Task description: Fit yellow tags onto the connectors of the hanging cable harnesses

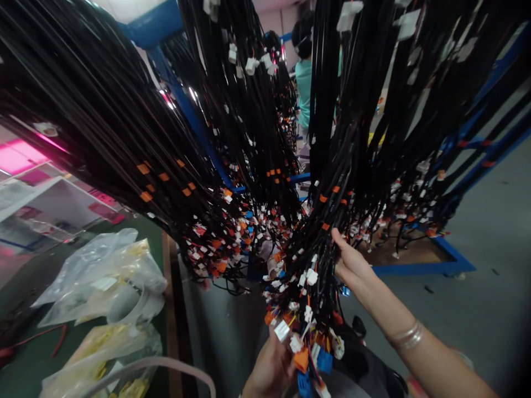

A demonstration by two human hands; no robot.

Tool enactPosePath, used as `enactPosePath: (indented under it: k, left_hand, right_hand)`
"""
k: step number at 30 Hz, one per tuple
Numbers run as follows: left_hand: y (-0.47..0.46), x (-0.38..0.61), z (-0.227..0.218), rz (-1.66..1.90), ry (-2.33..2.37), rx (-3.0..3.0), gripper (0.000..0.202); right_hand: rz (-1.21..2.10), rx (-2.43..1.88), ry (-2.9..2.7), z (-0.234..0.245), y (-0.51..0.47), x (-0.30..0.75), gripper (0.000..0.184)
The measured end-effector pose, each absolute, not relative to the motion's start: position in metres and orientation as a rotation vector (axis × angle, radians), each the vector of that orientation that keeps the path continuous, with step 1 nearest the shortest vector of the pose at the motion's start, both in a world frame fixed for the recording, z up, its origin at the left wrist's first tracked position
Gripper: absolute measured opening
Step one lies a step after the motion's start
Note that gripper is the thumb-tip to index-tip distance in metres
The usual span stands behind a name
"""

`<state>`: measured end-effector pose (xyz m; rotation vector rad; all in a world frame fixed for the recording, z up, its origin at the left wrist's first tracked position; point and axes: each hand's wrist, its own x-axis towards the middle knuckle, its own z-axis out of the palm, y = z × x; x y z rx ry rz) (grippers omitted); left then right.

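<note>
Cables (322, 249) hung bunched before the person, probably heavy together, floppy and slick, best held above the plugs (301, 360) (fragile, I'd guess). The left hand (269, 362) gripped plugs; the right hand (352, 264) lay alongside, whether gripping I couldn't tell.

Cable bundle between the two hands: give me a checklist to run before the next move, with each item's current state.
1. Right hand against the cable bundle: ok, at its right side in view.
2. Left hand at the lower-end connectors: ok.
3. Left hand's exact grip: cannot tell, partly hidden.
4. Connectors level with each other: not ok, they hang at different heights.
5. Plastic bags apart from the bundle: ok, on the green table.
</note>
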<state>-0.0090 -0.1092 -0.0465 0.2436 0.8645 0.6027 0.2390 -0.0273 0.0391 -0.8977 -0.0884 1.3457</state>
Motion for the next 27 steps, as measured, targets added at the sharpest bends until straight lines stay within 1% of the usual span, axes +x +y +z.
enactPosePath:
  k: [5,10,15,18,20,22,27]
  left_hand:
    - [-0.101,-0.025,-0.035,0.634,0.739,0.246,0.067]
    - [-0.101,-0.035,-0.036,0.683,0.806,0.305,0.066]
    - [-0.099,-0.038,-0.044,0.621,0.999,0.595,0.056]
    - [-0.094,-0.038,-0.038,0.522,1.016,0.86,0.045]
    - [-0.094,-0.037,-0.033,0.517,1.033,0.948,0.038]
    - [-0.096,-0.037,-0.029,0.572,1.07,0.889,0.036]
    - [-0.101,-0.035,-0.022,0.799,1.134,0.589,0.042]
  right_hand:
    - [1.316,-0.877,-0.096,0.012,-0.032,0.227,0.02]
    - [1.313,-0.862,-0.124,-0.003,-0.044,0.215,0.023]
    - [1.332,-0.851,-0.073,-0.007,-0.057,0.204,0.028]
    - [1.366,-0.859,-0.033,-0.007,-0.061,0.2,0.028]
    - [1.398,-0.866,-0.033,-0.005,-0.064,0.199,0.026]
    - [1.417,-0.882,-0.077,-0.005,-0.069,0.198,0.026]
    - [1.509,-0.997,-0.281,-0.014,-0.088,0.187,0.034]
